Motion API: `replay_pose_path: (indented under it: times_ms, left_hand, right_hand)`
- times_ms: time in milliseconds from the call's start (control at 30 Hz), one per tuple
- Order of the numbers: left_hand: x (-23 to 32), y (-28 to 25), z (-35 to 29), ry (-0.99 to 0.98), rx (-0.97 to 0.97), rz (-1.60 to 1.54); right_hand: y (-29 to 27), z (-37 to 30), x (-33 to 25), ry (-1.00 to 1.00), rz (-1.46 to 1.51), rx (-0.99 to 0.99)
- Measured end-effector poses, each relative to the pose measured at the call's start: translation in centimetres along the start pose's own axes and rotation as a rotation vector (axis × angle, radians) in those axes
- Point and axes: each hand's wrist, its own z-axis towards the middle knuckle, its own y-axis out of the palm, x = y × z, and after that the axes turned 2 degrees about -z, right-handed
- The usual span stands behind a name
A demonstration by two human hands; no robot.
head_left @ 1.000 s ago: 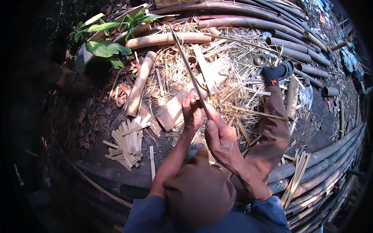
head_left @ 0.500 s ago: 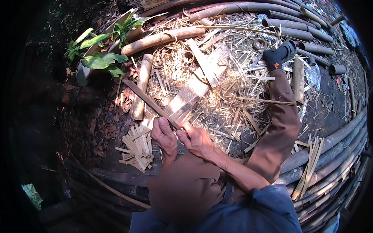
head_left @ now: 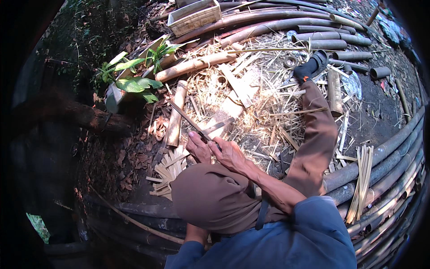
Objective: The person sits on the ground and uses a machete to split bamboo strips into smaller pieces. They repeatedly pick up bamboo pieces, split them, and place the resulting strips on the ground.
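My right hand point(head_left: 230, 154) is closed around the handle of a long-bladed knife point(head_left: 184, 114). The dark blade slants away to the far left, over the ground by a short bamboo length. Close beside it, my left hand point(head_left: 199, 147) is curled at the base of the blade, thumb up. Whatever its fingers hold is hidden by the hand and my bent knee point(head_left: 208, 193). A greyish flat strip point(head_left: 219, 125) shows just beyond the hands; whether it is held or lies on the ground I cannot tell.
Split bamboo strips point(head_left: 168, 172) lie left of my knee, and another bundle point(head_left: 360, 184) rests on bamboo poles point(head_left: 345, 179) at right. Pale shavings point(head_left: 264, 103) cover the ground ahead. A plastic crate point(head_left: 195, 18), cut bamboo point(head_left: 197, 65) and a leafy plant point(head_left: 134, 83) are farther off.
The view has shifted, bringing the crate into sight at the top. Both hands sit slightly farther forward, and my knee hides more of the left one. The right hand keeps its hold on the knife.
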Motion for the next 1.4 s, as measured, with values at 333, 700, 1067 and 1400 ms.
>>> replay_pose_path:
  times_ms: [333,700,1067,1400]
  left_hand:
    - [-1.0,0.0,0.9,-0.033,0.010,-0.001]
    - [-1.7,2.1,1.1,-0.130,0.016,-0.008]
    - [-4.0,-2.3,4.6,-0.253,0.166,-0.056]
    - [-4.6,-1.5,6.7,-0.310,0.254,-0.186]
  right_hand:
    - [-1.5,-5.4,13.6,-0.036,-0.189,0.189]
    - [-2.7,1.3,14.8,0.306,0.177,0.014]
    - [-2.1,2.5,11.2,0.310,0.139,-0.362]
    - [-3.8,1.6,9.9,0.233,0.072,-0.236]
